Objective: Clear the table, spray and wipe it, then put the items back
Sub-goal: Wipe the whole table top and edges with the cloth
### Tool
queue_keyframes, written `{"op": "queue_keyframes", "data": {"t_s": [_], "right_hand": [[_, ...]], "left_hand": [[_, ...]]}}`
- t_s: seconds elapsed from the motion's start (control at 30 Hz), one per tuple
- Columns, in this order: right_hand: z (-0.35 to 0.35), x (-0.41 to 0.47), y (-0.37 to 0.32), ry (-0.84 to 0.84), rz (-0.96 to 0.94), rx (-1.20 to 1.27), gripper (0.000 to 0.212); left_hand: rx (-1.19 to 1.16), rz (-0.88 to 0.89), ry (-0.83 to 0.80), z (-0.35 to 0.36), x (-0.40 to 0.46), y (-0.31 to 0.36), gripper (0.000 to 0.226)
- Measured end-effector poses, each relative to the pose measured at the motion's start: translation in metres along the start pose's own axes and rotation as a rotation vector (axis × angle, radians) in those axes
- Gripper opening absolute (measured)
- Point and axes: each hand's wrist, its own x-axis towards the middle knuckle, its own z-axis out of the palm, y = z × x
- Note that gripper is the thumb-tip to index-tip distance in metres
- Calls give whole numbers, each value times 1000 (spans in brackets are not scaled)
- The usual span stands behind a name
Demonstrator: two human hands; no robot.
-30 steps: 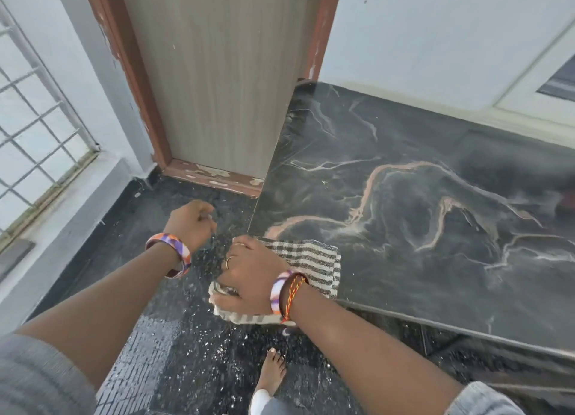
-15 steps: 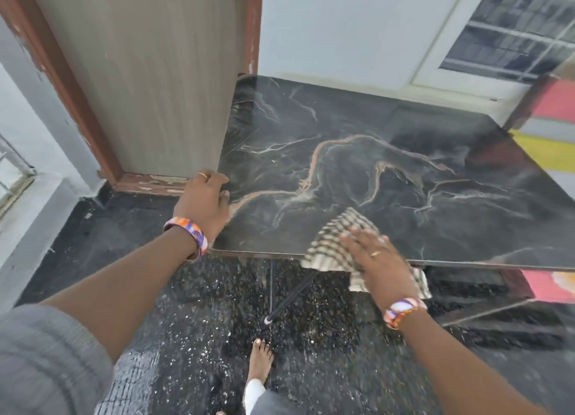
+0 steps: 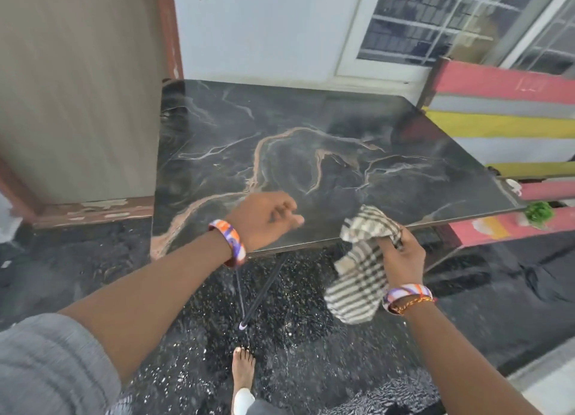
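Note:
A black marble-patterned table fills the middle of the head view, its top bare. My right hand grips a striped beige cloth at the table's near edge; the cloth is lifted and hangs down below the edge. My left hand hovers over the near part of the tabletop, fingers loosely curled and empty, blurred by motion.
A wooden door stands left of the table. A pink, yellow and grey striped bench stands on the right with something green beside it. Thin table legs slant down beneath. My bare foot stands on speckled dark floor.
My right hand has lifted the cloth off the tabletop and moved right along the near edge. My left hand has left the table's left corner and swung over the top.

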Motion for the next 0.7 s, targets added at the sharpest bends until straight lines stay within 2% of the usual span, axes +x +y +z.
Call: {"op": "queue_keyframes", "data": {"t_s": [0.07, 0.13, 0.2, 0.27, 0.3, 0.37, 0.43, 0.53, 0.6, 0.63, 0.7], "right_hand": [[4, -4, -13, -69, 32, 213, 31], [7, -12, -22, -203, 20, 332, 33], [8, -19, -28, -334, -44, 268, 35], [4, -22, -29, -438, -20, 221, 54], [0, -21, -28, -509, 49, 265, 68], [-12, -18, -25, -640, 289, 445, 99], [-28, -14, -25, -749, 419, 477, 111], [-54, 1, -29, -813, 345, 382, 82], [-62, 10, -35, -752, 305, 375, 62], [-65, 13, -36, -710, 275, 275, 50], [-66, 17, -44, -658, 183, 84, 24]], "left_hand": [[-71, -61, -259, 12, 7, 21, 54], [-241, -97, -418, 24, 9, 38, 52], [-532, -115, -402, 29, 10, 54, 7], [-656, -96, -343, 28, 15, 64, 4], [-623, -77, -341, 28, 19, 66, 8], [-394, -8, -373, 21, 24, 68, 13], [-196, 103, -431, 16, 27, 71, 13], [-191, 274, -389, 9, 22, 83, 23], [-176, 291, -240, 9, 23, 88, 25], [-108, 300, -196, 11, 24, 89, 23], [36, 317, -222, 16, 26, 86, 20]]}}
